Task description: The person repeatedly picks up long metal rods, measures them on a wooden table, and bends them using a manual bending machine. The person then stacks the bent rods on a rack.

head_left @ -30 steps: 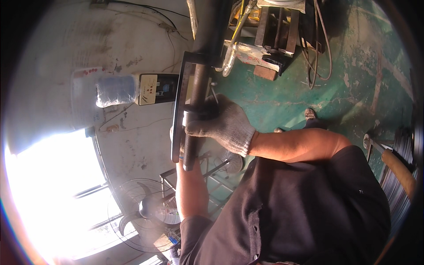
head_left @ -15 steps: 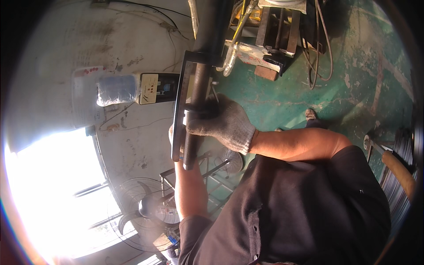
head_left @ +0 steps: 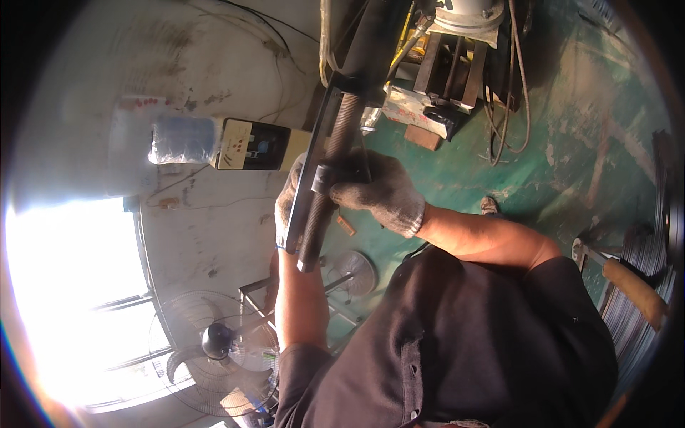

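Note:
A long threaded rod [head_left: 342, 127] slants down toward my chest from a dark steel body [head_left: 367, 50]. Beside it, on its left, runs a flat dark metal bar [head_left: 314, 153]. Partway along the rod sits a nut [head_left: 321, 178] with a shiny face. My right hand [head_left: 385, 196], in a grey knitted glove, is closed round this nut from the right, its thumb across the near side. My left hand [head_left: 285, 207], gloved too, is against the far left side of the bar; its fingers are mostly hidden behind the bar.
A cream and black control box [head_left: 253, 145] is by the wall on the left, with a plastic-wrapped item [head_left: 184, 140] beside it. A fan [head_left: 217, 341] stands lower left. Upper right are a steel frame [head_left: 449, 78] and hanging cables [head_left: 512, 85]. Bundled rods [head_left: 635, 285] lie far right.
The view has shifted, so the rod and both hands sit further right against the background. More of my left glove now shows beside the bar. My right hand stays at the nut.

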Motion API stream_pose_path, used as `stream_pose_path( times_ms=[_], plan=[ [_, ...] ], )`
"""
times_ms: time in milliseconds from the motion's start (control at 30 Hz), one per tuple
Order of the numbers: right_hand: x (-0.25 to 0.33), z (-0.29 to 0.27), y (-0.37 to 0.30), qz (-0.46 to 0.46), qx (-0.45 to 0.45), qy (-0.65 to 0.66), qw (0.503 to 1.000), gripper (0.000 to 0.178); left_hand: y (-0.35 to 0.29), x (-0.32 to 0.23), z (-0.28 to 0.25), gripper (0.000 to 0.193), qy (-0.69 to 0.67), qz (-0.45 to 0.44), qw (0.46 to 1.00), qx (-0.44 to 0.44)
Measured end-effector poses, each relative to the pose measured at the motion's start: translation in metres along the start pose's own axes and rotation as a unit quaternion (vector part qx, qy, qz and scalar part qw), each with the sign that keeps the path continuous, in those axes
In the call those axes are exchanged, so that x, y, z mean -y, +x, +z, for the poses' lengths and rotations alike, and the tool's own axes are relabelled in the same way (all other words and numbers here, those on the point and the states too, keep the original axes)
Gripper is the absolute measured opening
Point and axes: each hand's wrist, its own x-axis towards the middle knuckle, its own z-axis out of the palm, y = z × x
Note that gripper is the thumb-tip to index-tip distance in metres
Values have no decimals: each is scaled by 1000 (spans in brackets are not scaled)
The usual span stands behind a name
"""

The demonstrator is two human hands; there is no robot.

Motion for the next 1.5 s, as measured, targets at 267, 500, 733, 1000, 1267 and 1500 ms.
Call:
stream_pose_path(
  times_ms=[267,500,733,1000,1267,1500],
  plan=[
    [-41,-40,-11,-41,-186,20,982,31,0,65,41,40,-598,-84,791,99],
    [-95,-78,-7,-51,-190,141,970,45,-78,94,101,45,-559,-131,775,264],
    [-123,-44,-25,30,-135,28,990,48,-73,109,88,23,-651,-99,735,161],
    [-94,-50,-14,-32,-95,-56,993,20,-66,141,34,5,-567,-110,805,135],
    [-109,-38,2,-37,-161,-205,965,16,-54,163,-3,32,-674,-105,724,104],
    [-124,9,27,-23,-180,-111,977,24,3,152,37,42,-624,-10,770,132]
  ],
)
